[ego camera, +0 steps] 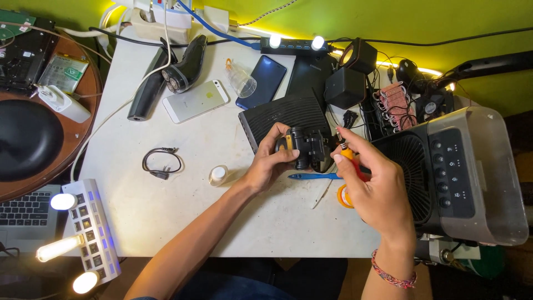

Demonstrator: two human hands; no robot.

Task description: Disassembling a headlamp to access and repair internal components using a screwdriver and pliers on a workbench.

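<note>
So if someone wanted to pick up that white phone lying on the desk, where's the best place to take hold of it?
Hedged: by its two long edges, from above. The white phone lies flat and face down on the white desk, slanted, with bare desk along both long sides. The black shaver crowds its upper-left end, so the middle suits best.

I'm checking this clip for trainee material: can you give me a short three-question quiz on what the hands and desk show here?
1. True or false: the left hand grips a small black device above the white table.
2. What does the right hand hold? A) a screwdriver with an orange and red handle B) a white phone C) a cable
3. Which tool lies on the table just below the black device?

Key
1. True.
2. A: the screwdriver, its tip toward the device.
3. The blue-handled tool.
</note>
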